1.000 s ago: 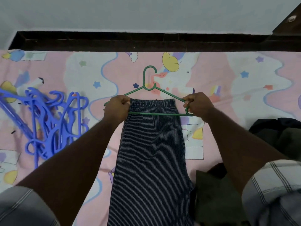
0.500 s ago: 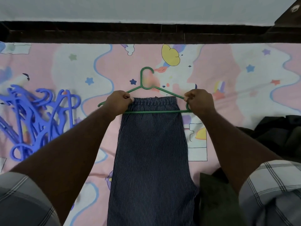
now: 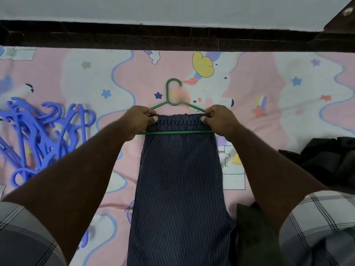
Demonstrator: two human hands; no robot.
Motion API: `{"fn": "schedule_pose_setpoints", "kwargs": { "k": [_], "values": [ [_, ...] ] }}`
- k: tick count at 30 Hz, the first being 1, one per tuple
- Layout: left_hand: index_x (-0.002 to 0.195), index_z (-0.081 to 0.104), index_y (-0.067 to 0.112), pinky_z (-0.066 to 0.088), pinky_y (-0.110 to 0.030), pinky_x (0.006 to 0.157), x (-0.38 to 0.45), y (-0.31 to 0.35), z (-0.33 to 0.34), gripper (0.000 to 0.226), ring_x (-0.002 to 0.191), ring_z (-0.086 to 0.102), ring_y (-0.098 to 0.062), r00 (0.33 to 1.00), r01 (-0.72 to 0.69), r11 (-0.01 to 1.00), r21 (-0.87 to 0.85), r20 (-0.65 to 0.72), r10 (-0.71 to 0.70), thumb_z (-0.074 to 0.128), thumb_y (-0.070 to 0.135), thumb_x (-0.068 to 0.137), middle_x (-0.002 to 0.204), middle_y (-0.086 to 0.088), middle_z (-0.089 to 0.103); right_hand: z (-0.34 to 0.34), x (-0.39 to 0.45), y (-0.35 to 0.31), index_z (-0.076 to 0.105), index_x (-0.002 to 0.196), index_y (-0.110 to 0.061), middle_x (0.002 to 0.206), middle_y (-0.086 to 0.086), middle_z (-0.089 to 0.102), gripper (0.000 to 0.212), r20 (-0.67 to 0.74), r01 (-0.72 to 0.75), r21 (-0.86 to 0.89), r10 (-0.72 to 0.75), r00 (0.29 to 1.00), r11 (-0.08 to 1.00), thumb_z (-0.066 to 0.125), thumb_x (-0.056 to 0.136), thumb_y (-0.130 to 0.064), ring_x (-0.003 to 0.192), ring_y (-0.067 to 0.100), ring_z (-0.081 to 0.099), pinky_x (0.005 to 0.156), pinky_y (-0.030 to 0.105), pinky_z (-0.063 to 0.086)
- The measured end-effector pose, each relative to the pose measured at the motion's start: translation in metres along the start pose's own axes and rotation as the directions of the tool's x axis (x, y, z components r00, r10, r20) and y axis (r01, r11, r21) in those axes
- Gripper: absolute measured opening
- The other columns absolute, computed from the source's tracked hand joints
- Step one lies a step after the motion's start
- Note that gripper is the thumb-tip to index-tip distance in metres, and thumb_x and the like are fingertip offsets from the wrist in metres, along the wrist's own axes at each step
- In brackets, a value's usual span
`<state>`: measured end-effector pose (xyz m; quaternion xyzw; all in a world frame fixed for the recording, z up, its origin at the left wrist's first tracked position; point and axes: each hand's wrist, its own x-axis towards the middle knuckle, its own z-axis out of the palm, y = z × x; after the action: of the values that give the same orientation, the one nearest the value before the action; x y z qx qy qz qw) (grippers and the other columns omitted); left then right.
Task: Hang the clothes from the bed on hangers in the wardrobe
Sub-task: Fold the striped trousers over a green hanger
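Dark blue pinstriped trousers [image 3: 180, 185] lie lengthwise on the pink cartoon bedsheet [image 3: 76, 73], waistband away from me. A green hanger [image 3: 173, 93] lies flat at the waistband, hook pointing to the far side, its bottom bar crossing over the fabric just below the waistband. My left hand [image 3: 137, 120] pinches the waistband's left corner at the hanger's left end. My right hand [image 3: 219, 120] pinches the right corner at the hanger's right end.
A heap of blue plastic hangers [image 3: 44, 139] lies on the bed at the left. Dark clothes [image 3: 326, 158] are piled at the right, and a dark green garment [image 3: 253, 237] lies by my right forearm. A dark wooden bed frame [image 3: 172, 37] runs along the far edge.
Both hands have slid up from the hanger's ends to the waistband corners, fingertips now pinching the fabric. The hanger and trousers stay roughly in place.
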<state>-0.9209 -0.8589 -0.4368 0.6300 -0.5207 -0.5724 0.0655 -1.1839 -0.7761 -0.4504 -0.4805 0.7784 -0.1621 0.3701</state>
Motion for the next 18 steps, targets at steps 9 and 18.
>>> {"fn": "schedule_pose_setpoints", "kwargs": {
  "k": [9, 18],
  "values": [
    [0.113, 0.069, 0.020, 0.053, -0.041, 0.092, -0.004, -0.005, 0.001, 0.024, 0.099, 0.064, -0.023, 0.999, -0.047, 0.997, -0.054, 0.010, 0.047, 0.067, 0.006, 0.093, 0.116, -0.013, 0.069, -0.009, 0.001, -0.007, 0.068, 0.118, -0.004, 0.111, 0.014, 0.069, 0.038, 0.137, 0.005, 0.139, -0.024, 0.990, 0.990, 0.078, 0.082, -0.008, 0.102, 0.028, 0.066, 0.095, 0.043, 0.054],
    [0.130, 0.059, 0.011, 0.050, -0.036, 0.093, -0.007, 0.006, 0.007, 0.043, 0.108, 0.062, -0.027, 0.982, -0.189, 0.880, 0.436, 0.075, 0.173, 0.072, 0.018, 0.090, 0.121, -0.013, 0.065, -0.008, 0.001, -0.010, 0.063, 0.127, -0.008, 0.127, 0.013, 0.064, 0.042, 0.157, 0.237, -0.238, -0.204, 0.966, 0.942, 0.072, 0.087, -0.012, 0.117, 0.030, 0.058, 0.093, 0.030, 0.044]
  ]
}}
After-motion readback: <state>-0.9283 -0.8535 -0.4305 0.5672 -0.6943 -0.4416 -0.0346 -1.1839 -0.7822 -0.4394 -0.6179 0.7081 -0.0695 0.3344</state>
